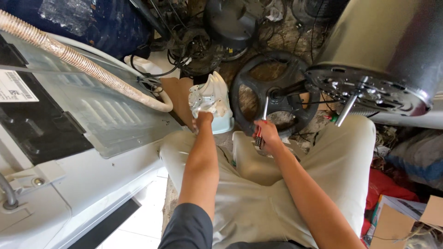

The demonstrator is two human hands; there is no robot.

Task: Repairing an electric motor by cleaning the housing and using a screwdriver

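Here, in the middle of the frame, the person's left hand (203, 119) is closed around the lower edge of a white plastic part (210, 96), a moulded housing that stands on a pale blue base. The right hand (266, 133) is clamped on a screwdriver (262, 124) with a red and dark handle; its thin shaft points up toward the black round wheel (272, 94) in the upper middle.

To do this well, it seems wise that the left hand keeps the white part steady while the tool tip is brought straight to its place, not at an angle, because the space between the knees is narrow.

There is no desk; the work is over the floor, between the person's legs in beige trousers (277, 184). At the left of the frame lies a grey washing machine (92, 120) on its side, with a ribbed hose (78, 62) across it. At the upper right hangs a metal drum (387, 50). Cables and old parts crowd the top of the frame.
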